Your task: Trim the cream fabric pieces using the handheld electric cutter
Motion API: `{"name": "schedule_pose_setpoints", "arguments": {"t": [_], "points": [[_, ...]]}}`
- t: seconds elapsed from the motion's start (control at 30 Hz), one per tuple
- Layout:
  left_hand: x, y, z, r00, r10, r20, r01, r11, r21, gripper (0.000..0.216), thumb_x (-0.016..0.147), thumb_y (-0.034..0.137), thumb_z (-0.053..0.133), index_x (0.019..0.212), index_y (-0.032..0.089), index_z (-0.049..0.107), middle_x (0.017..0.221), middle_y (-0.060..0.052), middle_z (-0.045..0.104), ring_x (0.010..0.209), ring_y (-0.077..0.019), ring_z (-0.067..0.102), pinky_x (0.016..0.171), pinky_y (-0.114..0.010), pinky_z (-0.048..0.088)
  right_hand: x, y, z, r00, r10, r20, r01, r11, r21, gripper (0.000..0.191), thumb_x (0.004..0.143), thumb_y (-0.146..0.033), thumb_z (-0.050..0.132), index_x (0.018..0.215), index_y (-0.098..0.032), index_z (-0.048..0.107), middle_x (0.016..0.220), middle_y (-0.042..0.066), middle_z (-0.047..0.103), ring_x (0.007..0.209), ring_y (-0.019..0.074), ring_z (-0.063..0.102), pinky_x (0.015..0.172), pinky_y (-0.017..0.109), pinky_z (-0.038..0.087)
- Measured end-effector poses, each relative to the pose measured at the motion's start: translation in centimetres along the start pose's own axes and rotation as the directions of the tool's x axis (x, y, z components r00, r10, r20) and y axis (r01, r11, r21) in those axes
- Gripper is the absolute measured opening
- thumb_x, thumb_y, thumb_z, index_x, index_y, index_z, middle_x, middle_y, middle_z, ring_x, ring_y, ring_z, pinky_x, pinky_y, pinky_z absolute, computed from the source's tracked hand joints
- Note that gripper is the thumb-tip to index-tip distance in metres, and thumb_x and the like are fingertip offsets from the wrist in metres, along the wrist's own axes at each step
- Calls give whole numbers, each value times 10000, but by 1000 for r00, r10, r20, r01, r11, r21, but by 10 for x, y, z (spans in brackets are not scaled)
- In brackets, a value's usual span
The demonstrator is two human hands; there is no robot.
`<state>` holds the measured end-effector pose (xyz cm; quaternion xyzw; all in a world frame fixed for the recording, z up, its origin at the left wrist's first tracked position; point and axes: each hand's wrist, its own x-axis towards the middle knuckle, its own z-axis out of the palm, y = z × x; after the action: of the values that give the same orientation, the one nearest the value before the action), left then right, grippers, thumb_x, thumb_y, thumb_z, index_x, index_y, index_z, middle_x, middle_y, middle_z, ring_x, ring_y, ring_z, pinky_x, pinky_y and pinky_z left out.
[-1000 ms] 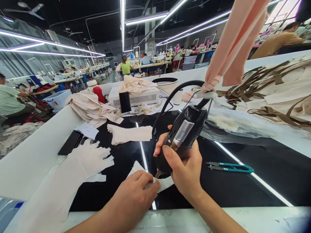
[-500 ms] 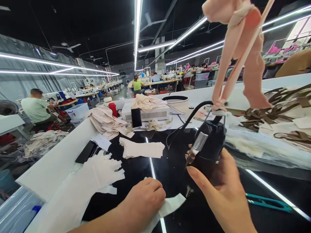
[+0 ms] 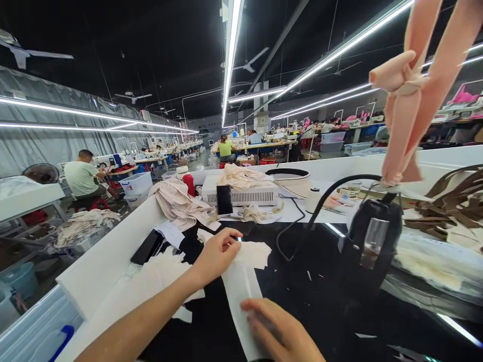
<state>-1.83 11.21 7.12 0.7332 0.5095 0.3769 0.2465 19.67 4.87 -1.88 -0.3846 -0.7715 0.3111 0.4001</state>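
My left hand (image 3: 217, 255) pinches the far end of a long white strip (image 3: 241, 291), beside a small stack of cream fabric pieces (image 3: 256, 254) that is partly under the strip and hand. My right hand (image 3: 283, 327) is over the near part of the strip, its fingers apart and somewhat blurred; whether they touch it I cannot tell. To the right, a black handheld device (image 3: 381, 241) with a clear cylinder on its side hangs from knotted pink fabric bands (image 3: 409, 110), with no hand on it.
Cut white pieces (image 3: 158, 281) lie left on the black tabletop (image 3: 309, 301). Behind are a phone (image 3: 224, 200), a vented white box (image 3: 256, 195) and a cream cloth pile (image 3: 181, 201). A black cable (image 3: 320, 201) arches to the device. Brown straps (image 3: 453, 196) lie right. People sit further off.
My right hand has let go of the black device, which now hangs free, and moved left over the strip. My left hand has moved forward with the strip to the cream pieces. The view has shifted.
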Motion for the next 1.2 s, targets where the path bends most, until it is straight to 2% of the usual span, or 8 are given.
{"name": "schedule_pose_setpoints", "arguments": {"t": [0.13,0.23,0.5,0.67,0.8,0.9,1.07,1.2], "points": [[18,-24,-25,992,-73,-101,72,997,-10,330,1068,283,631,1352,191,769,945,1,705,745,-150,625,715,-250,488,58,10,-20,981,45,-189,-59,996,-68,386,1015,-518,580,1020,-293,893,1075,83,923,1050,342,884,975,429,712],[21,-43,-34,983,-130,-127,135,990,33,282,1067,266,667,1299,199,814,993,-4,731,782,-162,660,783,-285,549,91,22,-37,971,70,-227,-99,988,-121,363,989,-507,589,1018,-283,874,1003,84,893,937,330,849,901,446,702],[23,-75,-20,974,-223,-49,228,958,174,389,1143,437,784,1439,193,717,1455,-125,724,1231,-298,760,1044,-513,682,129,53,-38,967,76,-244,-147,946,-288,352,1007,-368,506,1056,-274,842,1037,90,859,1021,317,817,925,439,641],[22,-80,-9,978,-210,-14,207,943,263,387,1146,428,779,1454,204,715,1483,-129,713,1251,-301,753,1062,-519,676,133,67,-37,973,59,-225,-149,901,-408,317,1005,-263,549,1039,-254,864,1064,118,853,1048,327,796,921,438,614],[19,-71,-17,980,-197,-15,191,923,335,329,1150,363,751,1437,204,731,1455,-127,730,1280,-298,742,1127,-516,635,127,64,-32,975,25,-221,-127,877,-463,305,1007,-233,593,1121,-246,876,1234,151,853,1246,382,764,1016,502,619],[4,-60,-41,977,-212,-24,203,890,408,309,1108,214,637,1390,198,763,1336,-120,770,1251,-291,744,1155,-434,564,115,53,-28,983,-32,-181,-57,885,-463,323,1025,-234,587,1184,-250,867,1307,149,845,1300,384,756,1108,547,615],[-55,-45,-101,954,-298,-39,274,810,518,201,1048,345,611,931,240,736,990,-68,780,963,-307,753,845,-354,508,85,30,-23,986,-122,-114,67,912,-404,309,1048,-231,590,1211,-275,849,1309,130,855,1263,356,794,1114,546,652],[-100,-47,-128,921,-382,-74,356,753,553,126,938,365,641,892,249,658,892,-36,758,808,-282,708,706,-323,396,66,16,-14,987,-145,-73,111,930,-349,296,1034,-207,595,1159,-294,849,1226,104,874,1171,325,838,1045,497,695]]}}
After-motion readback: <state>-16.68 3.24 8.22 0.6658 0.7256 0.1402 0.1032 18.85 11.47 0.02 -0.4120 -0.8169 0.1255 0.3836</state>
